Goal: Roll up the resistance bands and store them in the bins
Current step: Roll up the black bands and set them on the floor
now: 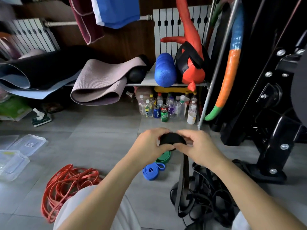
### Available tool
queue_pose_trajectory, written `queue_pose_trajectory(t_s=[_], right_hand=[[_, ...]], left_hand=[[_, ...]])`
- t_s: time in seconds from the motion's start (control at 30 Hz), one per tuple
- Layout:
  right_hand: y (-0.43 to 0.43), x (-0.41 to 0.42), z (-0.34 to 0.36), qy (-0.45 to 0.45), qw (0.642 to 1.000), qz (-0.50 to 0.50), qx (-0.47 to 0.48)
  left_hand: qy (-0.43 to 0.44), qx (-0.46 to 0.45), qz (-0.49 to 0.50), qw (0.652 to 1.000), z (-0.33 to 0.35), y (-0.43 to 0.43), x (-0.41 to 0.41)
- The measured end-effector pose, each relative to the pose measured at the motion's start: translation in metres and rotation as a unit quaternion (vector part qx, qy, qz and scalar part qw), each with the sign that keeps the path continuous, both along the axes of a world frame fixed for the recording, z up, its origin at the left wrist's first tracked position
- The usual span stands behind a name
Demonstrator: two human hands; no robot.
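Observation:
Both hands hold a partly rolled black resistance band in front of me above the floor. My left hand grips the roll's left side and my right hand pinches its right side. The band's loose tail hangs down into a tangled pile of black bands on the floor. A rolled green band and a rolled blue band lie on the tiles below my hands. A loose heap of red bands lies at lower left. Clear plastic bins stand at far left.
A clear lid lies by the bins. A low shelf holds yoga mats, a blue foam roller and a red bag. Bottles and cans stand beneath it. A black machine frame fills the right.

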State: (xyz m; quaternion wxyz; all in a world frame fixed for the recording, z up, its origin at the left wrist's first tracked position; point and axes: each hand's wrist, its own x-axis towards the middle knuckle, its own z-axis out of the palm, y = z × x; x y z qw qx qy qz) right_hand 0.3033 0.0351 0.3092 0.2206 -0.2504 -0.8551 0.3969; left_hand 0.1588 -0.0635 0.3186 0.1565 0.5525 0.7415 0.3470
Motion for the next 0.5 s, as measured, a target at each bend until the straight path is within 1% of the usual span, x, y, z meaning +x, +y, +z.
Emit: queue_pose_trajectory(t_s=[0.03, 0.07, 0.17, 0.23, 0.3, 0.37, 0.43, 0.5], right_hand=[[-0.001, -0.002, -0.001, -0.001, 1.0, 0.005, 0.007], [-0.002, -0.004, -0.002, 0.009, 1.0, 0.003, 0.005], [0.002, -0.006, -0.001, 0.067, 0.997, -0.013, -0.043], [0.003, -0.007, -0.001, 0.073, 0.994, -0.004, -0.079], [0.002, -0.01, -0.002, 0.081, 0.991, 0.005, -0.104], [0.0, -0.015, -0.004, 0.127, 0.983, 0.005, -0.133], [-0.003, -0.019, -0.004, 0.179, 0.97, 0.006, -0.164], [-0.005, -0.021, -0.006, 0.205, 0.962, 0.009, -0.178]], left_hand=[[-0.002, -0.01, 0.006, 1.0, -0.001, -0.001, -0.003], [-0.024, -0.014, 0.016, 0.999, -0.002, -0.001, -0.005], [-0.134, 0.028, 0.041, 0.99, 0.0, -0.004, -0.009], [-0.228, 0.072, 0.051, 0.97, 0.003, -0.007, -0.01], [-0.337, 0.121, 0.04, 0.933, 0.005, -0.011, -0.012], [-0.449, 0.158, 0.017, 0.879, 0.004, -0.012, -0.013], [-0.547, 0.167, 0.009, 0.82, 0.001, -0.012, -0.01], [-0.607, 0.162, 0.003, 0.778, -0.003, -0.012, -0.008]])
